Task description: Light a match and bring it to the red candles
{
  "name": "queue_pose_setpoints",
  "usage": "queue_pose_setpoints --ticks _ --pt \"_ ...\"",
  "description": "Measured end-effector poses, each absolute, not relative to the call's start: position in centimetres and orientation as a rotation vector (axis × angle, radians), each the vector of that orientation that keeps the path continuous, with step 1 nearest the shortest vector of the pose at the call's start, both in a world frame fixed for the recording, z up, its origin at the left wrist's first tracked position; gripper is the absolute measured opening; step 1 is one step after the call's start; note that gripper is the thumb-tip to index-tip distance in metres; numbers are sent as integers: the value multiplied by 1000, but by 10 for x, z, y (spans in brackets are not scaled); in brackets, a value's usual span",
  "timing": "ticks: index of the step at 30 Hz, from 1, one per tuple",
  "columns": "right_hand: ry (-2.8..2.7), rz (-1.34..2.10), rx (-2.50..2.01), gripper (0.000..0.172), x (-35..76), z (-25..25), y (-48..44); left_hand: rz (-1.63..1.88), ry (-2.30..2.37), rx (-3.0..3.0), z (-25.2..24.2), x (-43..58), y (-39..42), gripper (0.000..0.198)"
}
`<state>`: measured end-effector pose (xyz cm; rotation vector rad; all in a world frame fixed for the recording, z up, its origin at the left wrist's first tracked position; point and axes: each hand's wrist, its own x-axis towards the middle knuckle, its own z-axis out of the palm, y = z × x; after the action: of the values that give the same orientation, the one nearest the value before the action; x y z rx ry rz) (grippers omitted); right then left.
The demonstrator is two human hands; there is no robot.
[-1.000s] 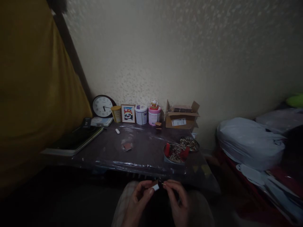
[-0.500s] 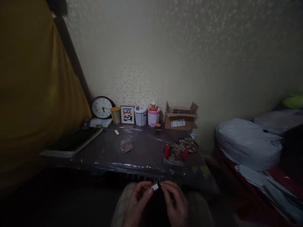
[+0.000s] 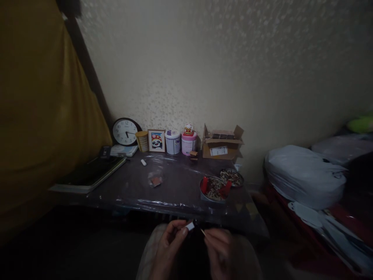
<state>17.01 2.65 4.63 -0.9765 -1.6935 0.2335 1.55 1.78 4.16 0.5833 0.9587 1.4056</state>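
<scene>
Low in the picture, in front of the table edge, my left hand [image 3: 170, 243] pinches a small white piece [image 3: 190, 226] between thumb and fingers. My right hand [image 3: 221, 249] sits just to its right, fingers closed on a thin stick [image 3: 202, 232] whose tip points toward the white piece. A small gap separates the stick tip from the white piece. Both hands hover over my lap, which is dark and hard to make out.
A dark table [image 3: 175, 184] under clear plastic carries a round tin of beads with red parts [image 3: 215, 188], a second dish [image 3: 232, 177], a small packet [image 3: 155, 181], a clock [image 3: 126, 131], jars, a framed picture, a cardboard box [image 3: 223, 143] and books. A white bag [image 3: 304, 177] lies right.
My right hand has drawn down and to the right, away from the white piece, showing the thin stick. My left hand has kept its place.
</scene>
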Motion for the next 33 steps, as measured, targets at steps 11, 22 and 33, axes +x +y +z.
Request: queue_pose_setpoints --ticks 11,22,33 --pt "-1414 332 -1162 12 174 -2 65 1437 941 563 33 17 19 22" --pt "-1547 196 -987 9 154 23 39 1437 967 621 44 18 20 21" --pt "-1513 278 -1131 15 169 -9 72 1419 867 555 43 20 15 19"
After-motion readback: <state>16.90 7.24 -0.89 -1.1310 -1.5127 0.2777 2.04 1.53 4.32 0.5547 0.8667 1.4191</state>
